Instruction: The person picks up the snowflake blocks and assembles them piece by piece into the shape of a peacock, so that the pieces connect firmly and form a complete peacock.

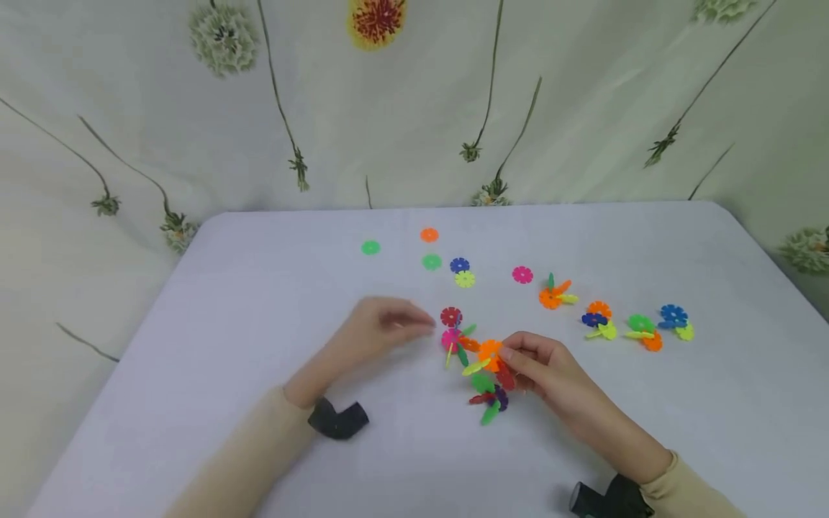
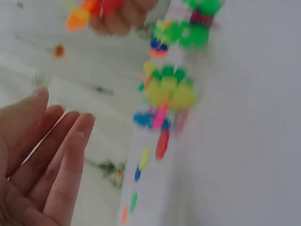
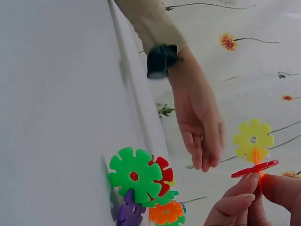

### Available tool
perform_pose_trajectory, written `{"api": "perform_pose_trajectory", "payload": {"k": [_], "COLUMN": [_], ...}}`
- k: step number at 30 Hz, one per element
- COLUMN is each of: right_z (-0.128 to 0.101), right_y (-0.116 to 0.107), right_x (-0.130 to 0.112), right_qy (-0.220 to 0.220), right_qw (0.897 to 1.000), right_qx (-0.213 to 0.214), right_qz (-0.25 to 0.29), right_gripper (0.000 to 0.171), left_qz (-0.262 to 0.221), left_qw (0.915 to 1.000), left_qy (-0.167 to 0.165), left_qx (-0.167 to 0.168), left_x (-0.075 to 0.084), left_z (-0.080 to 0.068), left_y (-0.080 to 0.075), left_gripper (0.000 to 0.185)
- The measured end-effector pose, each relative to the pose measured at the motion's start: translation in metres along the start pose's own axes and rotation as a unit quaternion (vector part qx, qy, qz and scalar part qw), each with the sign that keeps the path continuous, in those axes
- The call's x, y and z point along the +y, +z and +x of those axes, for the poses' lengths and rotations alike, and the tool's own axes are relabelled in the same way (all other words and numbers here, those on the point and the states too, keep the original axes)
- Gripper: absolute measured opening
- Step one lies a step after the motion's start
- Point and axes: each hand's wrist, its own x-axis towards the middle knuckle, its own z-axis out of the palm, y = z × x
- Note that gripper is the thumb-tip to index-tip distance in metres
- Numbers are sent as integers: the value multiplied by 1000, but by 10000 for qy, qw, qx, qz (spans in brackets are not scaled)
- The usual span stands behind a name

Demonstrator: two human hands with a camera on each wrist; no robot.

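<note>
A chain of colourful snowflake discs (image 1: 482, 363) lies on the middle of the white table (image 1: 259, 302); it runs from a red disc (image 1: 450, 316) down to a green one (image 1: 490, 413). My right hand (image 1: 512, 356) pinches the chain at its orange disc (image 1: 490, 350). In the right wrist view the right fingertips (image 3: 244, 188) pinch a red disc (image 3: 256, 168) with a yellow disc (image 3: 254, 139) standing above it. My left hand (image 1: 414, 325) hovers just left of the chain's red disc and holds nothing. Its fingers (image 2: 61, 160) are straight in the blurred left wrist view.
Loose discs lie farther back: green (image 1: 370, 247), orange (image 1: 429, 234), green (image 1: 431, 262), blue (image 1: 459, 265), yellow (image 1: 464, 279), pink (image 1: 522, 274). Several small joined clusters (image 1: 599, 320) sit in a row to the right. A flower-print cloth (image 1: 583, 108) hangs behind the table.
</note>
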Motion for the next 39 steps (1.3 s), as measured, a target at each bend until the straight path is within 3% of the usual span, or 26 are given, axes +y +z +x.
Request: {"api": "perform_pose_trajectory", "payload": {"k": [2,4,6,9,12,14,18,20,22,25,27,31,34,39], "right_z": [1,2,3,3,2,2,3,4,4,3,2,1,0,0], "right_y": [-1,0,2,5,8,8,9,9,9,10,11,14,16,16], "right_x": [2,5,9,13,15,15,15,16,16,15,15,13,12,11], "right_qy": [72,172,250,296,314,295,336,346,334,278,236,153,152,189], "right_qw": [9999,9995,9989,9982,9980,9978,9977,9974,9970,9963,9959,9949,9942,9935], "right_qx": [-113,-273,-405,-519,-551,-586,-562,-587,-660,-766,-818,-919,-996,-1083], "right_qz": [15,45,50,24,-35,-101,-187,-217,-239,-274,-298,-375,-371,-300], "right_gripper": [21,20,19,19,19,20,21,21,20,21,21,23,23,23], "left_qz": [85,88,293,1255,1953,2080,1963,1727,1198,7,-878,-1999,-2283,-2394], "left_qw": [9957,9830,9705,9567,9467,9454,9523,9630,9797,9968,9940,9731,9648,9626], "left_qy": [-613,-1242,-1694,-2038,-2083,-2041,-1930,-1682,-1269,-746,-604,-632,-643,-461], "left_qx": [686,1349,1690,1655,1493,1459,1319,1209,989,297,-243,-953,-1133,-1179], "left_x": [-18,-37,-53,-73,-84,-87,-80,-71,-58,-32,-15,3,4,1], "left_z": [16,33,47,65,75,79,74,67,56,34,21,4,1,2], "left_y": [-26,-48,-64,-75,-78,-78,-74,-65,-51,-22,-2,25,36,43], "left_gripper": [26,32,39,45,38,32,27,24,21,21,22,23,22,23]}}
